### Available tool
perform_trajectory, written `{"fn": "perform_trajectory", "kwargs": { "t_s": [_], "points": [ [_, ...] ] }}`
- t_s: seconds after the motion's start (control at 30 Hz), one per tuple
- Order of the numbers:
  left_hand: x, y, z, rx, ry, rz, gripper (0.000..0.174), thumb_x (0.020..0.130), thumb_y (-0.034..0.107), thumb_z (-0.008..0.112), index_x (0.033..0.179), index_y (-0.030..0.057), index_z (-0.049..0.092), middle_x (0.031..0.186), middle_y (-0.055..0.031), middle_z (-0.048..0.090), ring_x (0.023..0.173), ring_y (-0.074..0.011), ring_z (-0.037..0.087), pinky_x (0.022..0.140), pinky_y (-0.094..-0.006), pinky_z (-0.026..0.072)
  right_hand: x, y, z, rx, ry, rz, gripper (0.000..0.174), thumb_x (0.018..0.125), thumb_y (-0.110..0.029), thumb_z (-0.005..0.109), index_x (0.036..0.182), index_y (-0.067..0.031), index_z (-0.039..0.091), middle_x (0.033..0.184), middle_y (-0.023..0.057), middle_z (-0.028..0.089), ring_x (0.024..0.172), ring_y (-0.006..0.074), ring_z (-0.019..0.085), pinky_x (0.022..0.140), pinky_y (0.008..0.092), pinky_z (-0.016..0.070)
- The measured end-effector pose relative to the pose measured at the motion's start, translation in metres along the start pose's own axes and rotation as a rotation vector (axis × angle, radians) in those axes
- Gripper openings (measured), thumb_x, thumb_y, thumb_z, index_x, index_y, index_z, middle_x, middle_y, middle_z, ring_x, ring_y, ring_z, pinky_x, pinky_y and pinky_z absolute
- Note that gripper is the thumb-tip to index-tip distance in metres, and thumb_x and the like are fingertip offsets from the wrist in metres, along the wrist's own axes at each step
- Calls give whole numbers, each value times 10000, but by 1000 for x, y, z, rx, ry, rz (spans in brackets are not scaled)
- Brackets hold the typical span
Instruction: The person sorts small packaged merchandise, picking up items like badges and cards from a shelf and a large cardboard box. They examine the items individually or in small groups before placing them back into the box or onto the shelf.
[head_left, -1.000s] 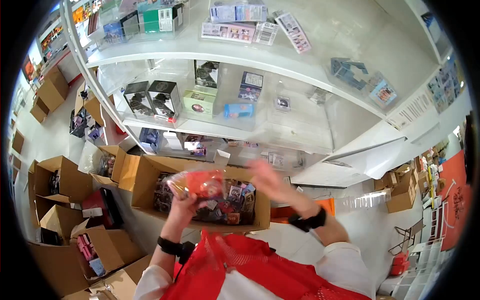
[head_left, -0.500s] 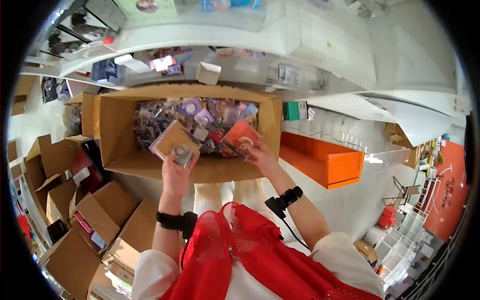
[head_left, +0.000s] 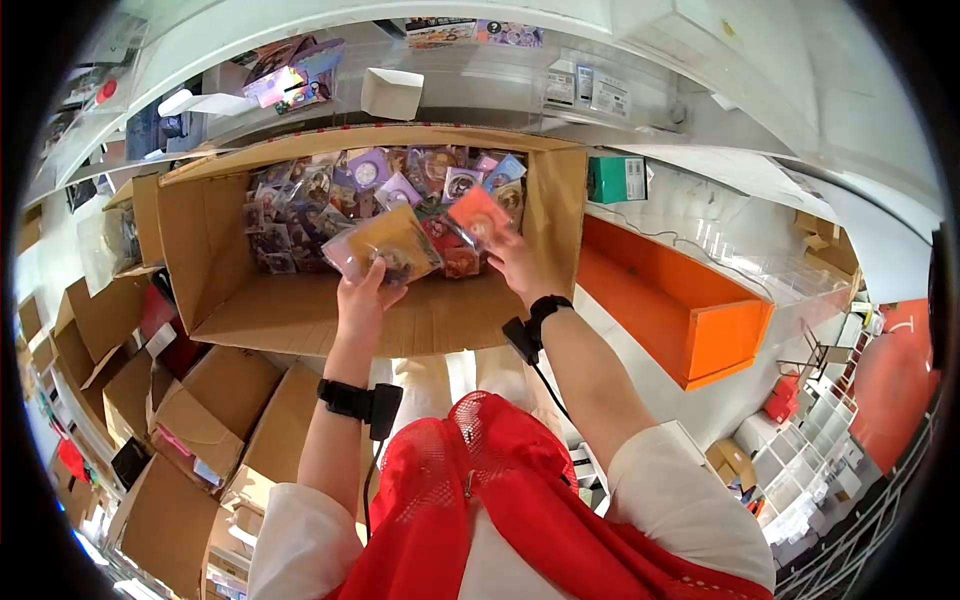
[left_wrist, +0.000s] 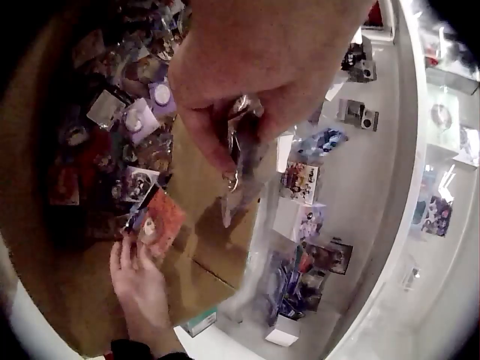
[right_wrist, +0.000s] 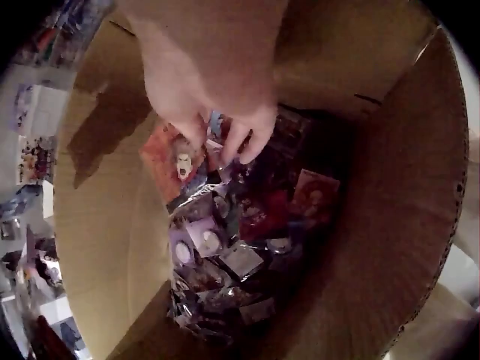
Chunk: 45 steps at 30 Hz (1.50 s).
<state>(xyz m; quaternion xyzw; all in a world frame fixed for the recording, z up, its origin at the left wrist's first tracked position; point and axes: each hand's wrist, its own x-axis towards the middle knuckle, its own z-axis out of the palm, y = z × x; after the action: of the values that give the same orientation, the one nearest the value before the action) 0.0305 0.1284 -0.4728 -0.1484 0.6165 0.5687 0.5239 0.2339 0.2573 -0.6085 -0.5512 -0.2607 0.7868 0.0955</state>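
Observation:
My left hand [head_left: 362, 298] pinches a clear plastic packet with a gold-yellow card [head_left: 392, 238] over the near part of a large cardboard box [head_left: 330, 325]. In the left wrist view the packet's shiny edge [left_wrist: 236, 176] hangs between thumb and fingers. Farther right, my right hand [head_left: 517, 265] holds an orange-red card packet [head_left: 478, 212] by its near corner, above the box's contents. Those are many small bagged items in a heap, among them round badges on purple cards [head_left: 398, 190] and red ones. The right wrist view shows the orange packet [right_wrist: 176, 159] under the fingers.
White shelving [head_left: 480, 75] with boxed goods stands behind the box. An orange bin [head_left: 690, 310] and a green box [head_left: 617, 180] lie to the right. Several opened cartons [head_left: 205, 400] crowd the floor at left. A white wire rack [head_left: 800, 460] stands at far right.
The view has tilted down from the shelves to the box. The orange-red packet, in the left hand a second ago, is now in the right; the left holds the gold-yellow packet.

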Motion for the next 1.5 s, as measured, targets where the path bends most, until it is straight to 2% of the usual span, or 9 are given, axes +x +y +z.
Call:
{"fn": "perform_trajectory", "kwargs": {
  "t_s": [0.13, 0.4, 0.47, 0.87, 0.97, 1.07, 1.27, 1.4, 1.5],
  "points": [
    [1, 0, 10, 131, -25, 48, 213, 812, 129, 557, 986, 20, 501, 865, -52, 587, 654, -150, 598, 556, -267, 499, 11, 0, -9, -226, 88, 206, 568, 842, -343, 468, 1294, -79, 248, 1304, 73, 311, 1147, 250, 380, 932, 414, 287],
    [3, -4, 17, 590, -206, 296, 273, 777, 82, 590, 1016, -31, 522, 818, -46, 591, 716, -95, 560, 557, -237, 476, -50, -52, 39, 59, -508, 268, 331, 861, -217, 472, 1130, -27, 448, 1094, 60, 494, 949, 137, 498, 783, 283, 413],
    [-1, 1, 25, 530, -278, 119, 298, 803, 98, 562, 1066, -23, 494, 868, -50, 581, 746, -102, 559, 600, -234, 477, -66, -62, 57, -118, -504, 142, 268, 844, -160, 505, 1078, -30, 503, 1015, 33, 548, 859, 107, 530, 739, 251, 427],
    [12, -29, 13, -122, -128, -91, 357, 906, 285, 362, 1162, 37, 373, 1004, -81, 529, 864, -207, 570, 676, -297, 516, -51, -8, 55, 433, 28, 18, 176, 809, -103, 546, 972, -38, 549, 914, 21, 571, 801, 142, 558, 693, 270, 466],
    [13, -21, -1, -267, -87, -86, 285, 906, 243, 373, 1099, 36, 403, 1024, -99, 532, 897, -245, 566, 709, -342, 515, -40, 10, 22, 471, 398, 72, 195, 814, -87, 519, 998, -27, 512, 960, 56, 543, 839, 170, 544, 705, 304, 477],
    [6, -2, -10, -257, -42, -13, 240, 898, 209, 400, 1065, 39, 428, 1012, -96, 540, 886, -222, 564, 751, -335, 505, -39, 32, -30, 403, 226, 112, 139, 826, -69, 478, 963, -87, 484, 930, 47, 531, 841, 173, 529, 766, 365, 454],
    [13, -7, -31, -150, -63, 43, 173, 860, 93, 469, 1021, 35, 455, 993, -69, 541, 889, -178, 554, 772, -330, 498, -41, 49, -56, 231, 413, 338, 213, 777, -34, 519, 978, -78, 467, 938, 63, 520, 847, 224, 521, 781, 383, 446],
    [8, -9, -28, -168, -83, 51, 158, 835, 62, 501, 989, 30, 478, 959, -45, 544, 874, -152, 549, 761, -307, 498, 18, 127, -123, -331, -31, -210, 287, 774, -42, 541, 1045, -75, 451, 985, 72, 522, 936, 227, 487, 781, 373, 444],
    [5, -10, -25, -75, -74, 23, 167, 818, 65, 531, 977, 35, 491, 919, -30, 548, 818, -129, 546, 708, -267, 493, 43, 113, -115, -96, -58, -256, 291, 789, -64, 513, 1074, -72, 456, 995, 77, 529, 962, 228, 488, 780, 364, 435]
  ]
}}
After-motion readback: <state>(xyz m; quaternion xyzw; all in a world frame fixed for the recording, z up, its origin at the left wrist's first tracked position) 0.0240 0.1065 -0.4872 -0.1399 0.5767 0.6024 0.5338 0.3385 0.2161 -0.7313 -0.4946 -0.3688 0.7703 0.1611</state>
